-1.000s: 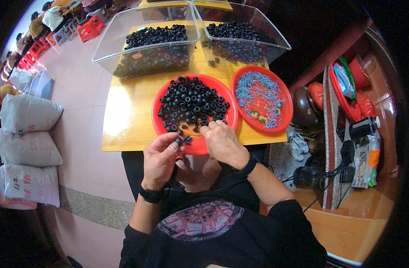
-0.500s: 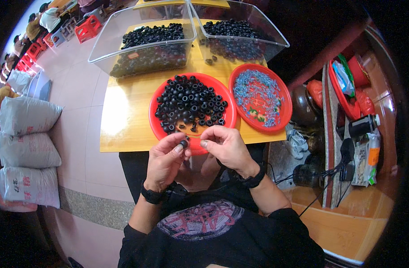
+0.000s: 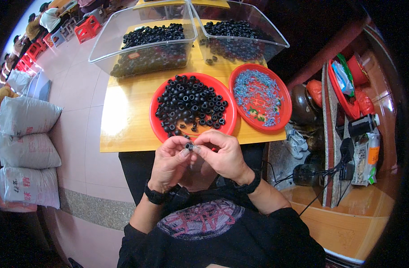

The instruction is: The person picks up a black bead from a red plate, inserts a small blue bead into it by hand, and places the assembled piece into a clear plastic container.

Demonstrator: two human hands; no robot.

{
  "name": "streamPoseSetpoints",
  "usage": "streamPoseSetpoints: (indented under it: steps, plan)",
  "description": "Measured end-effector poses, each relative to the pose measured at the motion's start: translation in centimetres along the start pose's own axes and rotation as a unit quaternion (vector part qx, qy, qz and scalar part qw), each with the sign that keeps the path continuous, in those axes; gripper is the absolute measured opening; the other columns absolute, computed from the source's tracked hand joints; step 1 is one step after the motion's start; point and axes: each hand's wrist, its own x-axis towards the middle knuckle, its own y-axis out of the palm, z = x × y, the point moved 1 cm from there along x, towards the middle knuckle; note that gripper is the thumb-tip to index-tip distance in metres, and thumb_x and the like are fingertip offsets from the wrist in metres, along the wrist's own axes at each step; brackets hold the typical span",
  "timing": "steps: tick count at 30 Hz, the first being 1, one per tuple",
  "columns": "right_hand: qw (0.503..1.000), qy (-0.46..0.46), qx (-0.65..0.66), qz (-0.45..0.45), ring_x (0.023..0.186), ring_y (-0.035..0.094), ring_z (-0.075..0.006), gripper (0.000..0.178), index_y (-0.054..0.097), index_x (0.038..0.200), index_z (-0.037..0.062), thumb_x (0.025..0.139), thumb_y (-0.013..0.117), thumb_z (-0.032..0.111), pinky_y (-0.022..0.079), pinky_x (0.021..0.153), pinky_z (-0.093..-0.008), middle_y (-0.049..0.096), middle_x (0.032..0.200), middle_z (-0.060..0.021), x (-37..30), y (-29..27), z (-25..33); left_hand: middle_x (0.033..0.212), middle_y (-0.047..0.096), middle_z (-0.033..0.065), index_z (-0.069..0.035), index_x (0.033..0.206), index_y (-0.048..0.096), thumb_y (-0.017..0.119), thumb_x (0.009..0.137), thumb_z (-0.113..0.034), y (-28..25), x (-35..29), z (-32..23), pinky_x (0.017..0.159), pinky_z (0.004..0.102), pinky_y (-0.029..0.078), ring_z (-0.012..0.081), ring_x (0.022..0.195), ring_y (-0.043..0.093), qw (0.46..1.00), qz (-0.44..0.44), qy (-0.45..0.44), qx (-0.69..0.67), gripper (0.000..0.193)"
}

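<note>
Between the thumb and fingertips of my left hand is a small round black part with a hole, like a hollow cap. My right hand pinches right against it; whatever its fingertips hold is too small to name. Just beyond both hands lies a red plate heaped with similar black parts. To its right, a second red plate bears many tiny clear-bluish pieces.
Two clear plastic bins of black parts stand at the back of the yellow table. White sacks are stacked at left. On the right are a shelf, cables and shoes. People sit far left.
My right hand has moved left and now meets the black part in my left hand. The left hand has shifted slightly to the right.
</note>
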Motion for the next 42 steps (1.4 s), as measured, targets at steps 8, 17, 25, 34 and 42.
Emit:
streamPoseSetpoints:
  steps: [8,17,25,34,42]
  plan:
    - [0.979,-0.15,-0.132,-0.037,0.071,0.059,-0.0226,0.014,0.06,0.083,0.0006,0.07,0.061,-0.005,0.048,0.06,-0.03,0.057,0.078,-0.0102,-0.4,0.7,-0.7,0.086,0.061,0.008,-0.001,0.102,0.052,0.057,0.083,-0.004,0.2,-0.1,0.5,0.065,0.0258,0.049,0.0154,0.072,0.06,0.999,-0.03,0.018,-0.023,0.02]
    - [0.966,-0.184,-0.179,-0.035,0.071,0.058,-0.0274,0.015,0.058,0.08,0.0018,0.067,0.061,-0.005,0.047,0.062,-0.0338,0.057,0.076,-0.0108,-0.3,0.9,-0.7,0.086,0.061,0.0087,-0.001,0.101,0.053,0.058,0.082,-0.003,0.2,-0.4,0.3,0.065,0.0266,0.05,0.0159,0.073,0.06,0.998,-0.048,0.012,-0.024,0.019]
    - [0.979,0.084,-0.103,0.156,0.07,0.053,-0.0064,0.013,0.056,0.078,0.0016,0.07,0.066,-0.001,0.044,0.06,-0.0218,0.056,0.073,0.0001,0.3,-1.1,-0.6,0.08,0.062,0.0135,0.002,0.09,0.057,0.06,0.077,0.004,0.1,-0.9,-0.3,0.06,0.0286,0.052,0.0203,0.066,0.062,0.999,0.001,-0.047,0.02,0.014]
    - [0.976,0.012,-0.209,0.05,0.067,0.056,-0.0139,0.016,0.06,0.087,-0.0005,0.073,0.066,0.005,0.046,0.061,-0.0257,0.057,0.075,-0.0068,2.1,-1.6,-1.7,0.084,0.06,0.0103,0.0,0.104,0.055,0.056,0.081,-0.001,-0.6,-0.6,-0.8,0.061,0.0264,0.048,0.018,0.066,0.058,0.998,-0.066,-0.003,-0.011,0.023]
    - [0.873,-0.119,-0.469,0.058,0.077,0.054,-0.0309,0.01,0.058,0.081,0.0021,0.073,0.051,0.002,0.047,0.066,-0.04,0.052,0.075,-0.0148,3.0,0.1,-4.5,0.086,0.06,0.0103,0.0,0.108,0.054,0.055,0.083,-0.005,-1.2,-0.6,-1.1,0.062,0.0262,0.045,0.0169,0.068,0.057,0.996,-0.083,-0.002,-0.035,0.026]
